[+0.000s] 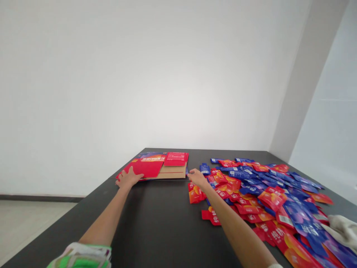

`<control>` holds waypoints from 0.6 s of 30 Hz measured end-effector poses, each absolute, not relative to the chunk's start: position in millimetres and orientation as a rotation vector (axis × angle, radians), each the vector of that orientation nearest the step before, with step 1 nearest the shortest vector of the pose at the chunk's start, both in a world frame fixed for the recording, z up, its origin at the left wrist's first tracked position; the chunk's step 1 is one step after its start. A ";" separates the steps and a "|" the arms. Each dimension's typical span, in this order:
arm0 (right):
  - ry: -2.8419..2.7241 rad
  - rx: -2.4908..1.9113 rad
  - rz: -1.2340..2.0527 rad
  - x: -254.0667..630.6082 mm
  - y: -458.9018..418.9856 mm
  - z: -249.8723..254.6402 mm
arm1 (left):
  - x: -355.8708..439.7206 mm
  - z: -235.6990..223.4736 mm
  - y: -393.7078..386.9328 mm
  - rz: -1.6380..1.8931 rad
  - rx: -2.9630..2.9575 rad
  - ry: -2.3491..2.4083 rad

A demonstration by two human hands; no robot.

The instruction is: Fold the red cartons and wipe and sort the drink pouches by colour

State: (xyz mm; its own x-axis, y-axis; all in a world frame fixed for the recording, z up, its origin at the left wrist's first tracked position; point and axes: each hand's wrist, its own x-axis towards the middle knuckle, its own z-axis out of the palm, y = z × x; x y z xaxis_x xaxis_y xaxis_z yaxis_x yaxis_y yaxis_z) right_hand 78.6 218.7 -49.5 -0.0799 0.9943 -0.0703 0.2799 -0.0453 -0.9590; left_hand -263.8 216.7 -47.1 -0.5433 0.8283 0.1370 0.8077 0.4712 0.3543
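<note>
A flat folded carton (150,169), red with purple and yellow print and a bare brown panel, lies toward the far left of the dark table. Spread over its left front corner is my left hand (128,178), thumb on the red panel and fingers apart. My right hand (197,178) is at the carton's right edge with its fingers bent together, and the fingertips seem to pinch that edge. Just beside that hand, a blue pouch (205,169) and a red pouch (195,193) lie at the border of a large pile.
The pile of red and blue printed pouches (251,208) covers the right side of the black table (156,223). A whitish cloth-like item (343,229) sits at the right edge. A pale wall (178,74) rises behind the table, and floor (28,219) shows at left.
</note>
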 end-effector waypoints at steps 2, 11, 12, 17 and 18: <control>-1.411 -1.425 1.190 64.7 225.8 -59.7 | -276.4 -54.5 220.5 0.544 1.453 2.618; -1.133 -1.339 1.315 21.3 241.4 -79.3 | -304.1 -73.2 219.2 0.458 1.691 2.450; -1.109 -1.336 1.316 18.5 242.2 -79.4 | -304.4 -73.7 218.9 0.457 1.695 2.444; -1.073 -1.317 1.297 9.1 241.4 -73.8 | -301.0 -74.7 216.8 0.481 1.674 2.469; -1.093 -1.294 1.302 8.8 240.2 -71.5 | -299.9 -75.0 215.8 0.489 1.672 2.478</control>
